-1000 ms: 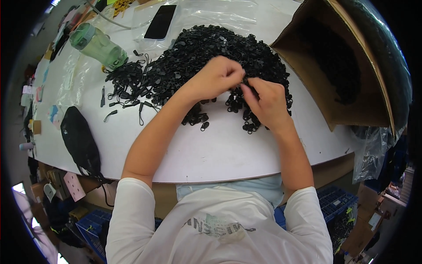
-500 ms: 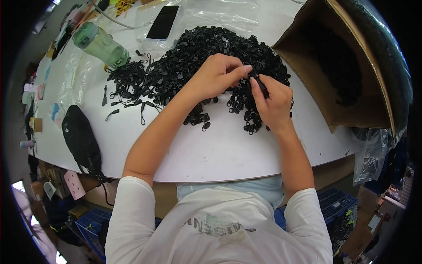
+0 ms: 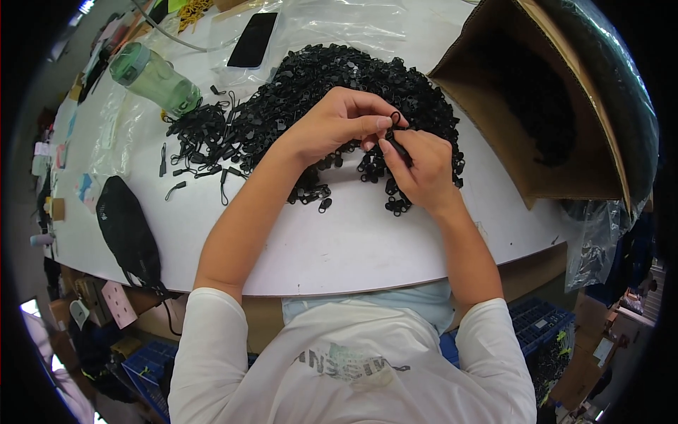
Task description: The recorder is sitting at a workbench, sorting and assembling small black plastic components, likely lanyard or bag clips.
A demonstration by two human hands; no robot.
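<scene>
My left hand (image 3: 340, 128) and my right hand (image 3: 424, 166) meet over a large pile of small black ring-ended pieces (image 3: 339, 67), which look like zipper sliders. Between them is a black zipper pull (image 3: 400, 150) with a loop at its top end. The fingers of my right hand wrap round its body. My left thumb and index finger pinch close to the loop; whether they also hold a small piece from the pile is hidden. Finished-looking black pulls with cord loops (image 3: 201, 134) lie heaped left of the pile, a few of them loose on the white table (image 3: 339, 247).
A green bottle (image 3: 157, 81) stands behind the heap of pulls. Farther back lies a black phone (image 3: 253, 40) on clear plastic. An open cardboard box (image 3: 487, 106) rests on its side at the right. A black pouch-like item (image 3: 127, 226) is near the left table edge.
My hands have shifted slightly left and turned, so the loop of the zipper pull now shows above my fingers. The whole view has moved a little too.
</scene>
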